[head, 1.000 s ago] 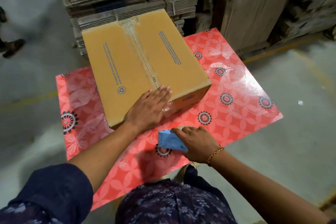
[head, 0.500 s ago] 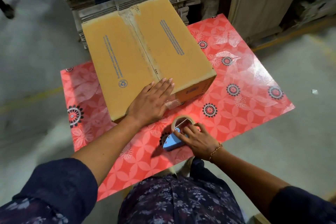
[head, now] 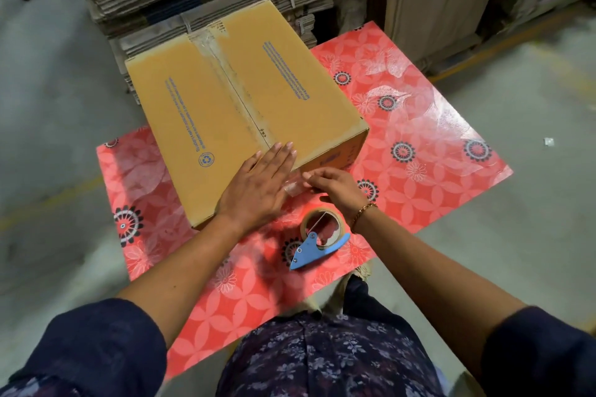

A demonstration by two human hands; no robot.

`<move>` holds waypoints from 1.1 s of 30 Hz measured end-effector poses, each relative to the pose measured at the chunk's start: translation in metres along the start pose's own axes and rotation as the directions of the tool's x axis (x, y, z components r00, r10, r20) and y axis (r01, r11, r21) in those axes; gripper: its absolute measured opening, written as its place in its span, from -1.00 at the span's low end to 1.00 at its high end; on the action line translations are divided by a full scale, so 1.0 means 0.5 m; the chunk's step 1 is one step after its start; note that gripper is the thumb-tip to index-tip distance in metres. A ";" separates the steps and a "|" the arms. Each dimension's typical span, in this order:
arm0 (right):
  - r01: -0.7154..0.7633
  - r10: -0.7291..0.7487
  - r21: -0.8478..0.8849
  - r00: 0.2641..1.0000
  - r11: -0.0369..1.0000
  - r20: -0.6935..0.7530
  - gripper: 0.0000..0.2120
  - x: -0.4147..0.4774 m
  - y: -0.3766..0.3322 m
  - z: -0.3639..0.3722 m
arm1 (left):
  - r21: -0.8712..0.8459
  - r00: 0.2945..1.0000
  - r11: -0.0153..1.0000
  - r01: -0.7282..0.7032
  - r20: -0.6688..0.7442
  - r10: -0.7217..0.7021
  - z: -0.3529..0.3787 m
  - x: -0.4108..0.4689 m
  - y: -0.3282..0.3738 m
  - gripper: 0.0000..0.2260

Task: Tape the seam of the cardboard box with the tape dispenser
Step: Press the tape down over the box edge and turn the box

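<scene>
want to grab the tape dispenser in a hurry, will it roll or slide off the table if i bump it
The tape dispenser probably won't roll: it lies flat on its side, roll face up. It may slide, since the table covering looks glossy. It looks light, a thin blue frame around a nearly used-up roll, and it sits near the table's front edge, so a hard bump might knock it off.

left hand (head: 258,185) flat, right hand (head: 332,185) pinching
</scene>
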State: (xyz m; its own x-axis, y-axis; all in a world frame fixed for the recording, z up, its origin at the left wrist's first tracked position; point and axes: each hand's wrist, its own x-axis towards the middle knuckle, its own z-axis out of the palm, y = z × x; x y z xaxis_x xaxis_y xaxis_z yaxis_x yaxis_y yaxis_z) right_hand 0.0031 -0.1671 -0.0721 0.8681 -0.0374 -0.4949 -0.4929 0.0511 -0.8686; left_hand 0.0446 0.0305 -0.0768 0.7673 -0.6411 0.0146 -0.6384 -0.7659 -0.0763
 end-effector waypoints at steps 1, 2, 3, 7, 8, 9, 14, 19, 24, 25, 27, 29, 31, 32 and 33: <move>0.022 -0.022 0.010 1.000 1.000 0.008 -0.96 0.003 0.006 0.002 | 0.006 1.000 1.000 -0.001 -0.002 0.001 0.000 0.000 0.000 -0.38; 0.045 -0.045 0.002 0.999 0.999 0.006 -0.93 0.005 0.012 0.004 | 0.011 1.000 1.000 -0.003 -0.003 0.003 0.000 -0.001 -0.001 -0.38; 0.064 -0.065 -0.007 0.998 0.998 -0.004 -0.91 0.006 0.016 0.005 | 0.016 1.000 1.000 -0.009 -0.004 0.009 -0.001 0.000 -0.002 -0.37; 0.102 -0.105 -0.049 0.993 0.994 -0.058 -0.89 0.012 0.030 0.014 | 0.010 0.999 0.999 -0.031 0.013 0.031 -0.003 0.001 -0.004 -0.30; 0.107 -0.111 -0.056 0.991 0.993 -0.073 -0.86 0.013 0.034 0.017 | -0.001 0.999 1.000 -0.030 0.020 0.030 -0.006 0.001 -0.004 -0.27; 0.118 -0.123 -0.064 0.989 0.991 -0.088 -0.85 0.015 0.039 0.020 | -0.019 0.999 0.999 -0.029 0.029 0.029 -0.010 0.002 -0.004 -0.24; 0.140 -0.158 -0.135 0.978 0.981 -0.133 -0.91 0.020 0.051 0.025 | -0.173 0.998 0.985 -0.014 0.056 0.024 -0.029 0.001 -0.006 -0.25; 0.156 -0.177 -0.136 0.971 0.978 -0.161 -0.93 0.025 0.059 0.032 | -0.226 0.999 0.973 0.037 0.000 -0.038 -0.018 0.007 -0.001 -0.45; 0.156 -0.190 -0.163 0.957 0.974 -0.219 -0.89 0.041 0.069 0.048 | -0.184 0.998 0.983 0.022 -0.062 -0.034 0.002 0.010 -0.006 -0.54; 0.157 -0.194 -0.170 0.955 0.973 -0.224 -0.88 0.044 0.070 0.050 | -0.175 0.997 0.984 0.018 -0.065 -0.029 0.005 0.009 -0.006 -0.54; 0.162 -0.208 -0.204 0.950 0.966 -0.232 -0.88 0.047 0.069 0.053 | -0.157 0.998 0.988 0.003 -0.061 -0.012 0.009 0.008 -0.008 -0.52; 0.167 -0.228 -0.252 0.944 0.953 -0.238 -0.88 0.049 0.067 0.053 | -0.135 0.999 0.991 -0.013 -0.049 0.006 0.009 0.009 -0.011 -0.49; 0.160 -0.236 -0.297 0.941 0.941 -0.242 -0.87 0.055 0.069 0.051 | -0.125 0.999 0.992 -0.019 -0.034 0.014 0.009 0.010 -0.010 -0.48; 0.158 -0.242 -0.319 0.939 0.934 -0.244 -0.86 0.058 0.070 0.050 | -0.121 1.000 0.992 -0.017 -0.027 0.014 0.008 0.009 -0.009 -0.47; 0.160 -0.255 -0.352 0.936 0.922 -0.243 -0.84 0.060 0.069 0.050 | -0.117 1.000 0.993 -0.015 -0.020 0.013 0.008 0.008 -0.008 -0.47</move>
State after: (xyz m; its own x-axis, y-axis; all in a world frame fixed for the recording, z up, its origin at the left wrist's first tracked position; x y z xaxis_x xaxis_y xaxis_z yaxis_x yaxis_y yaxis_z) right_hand 0.0135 -0.1415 -0.1161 0.9243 -0.2902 -0.2480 -0.3360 -0.3098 -0.8895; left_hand 0.0505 0.0311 -0.0804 0.7578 -0.6516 0.0332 -0.6525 -0.7567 0.0403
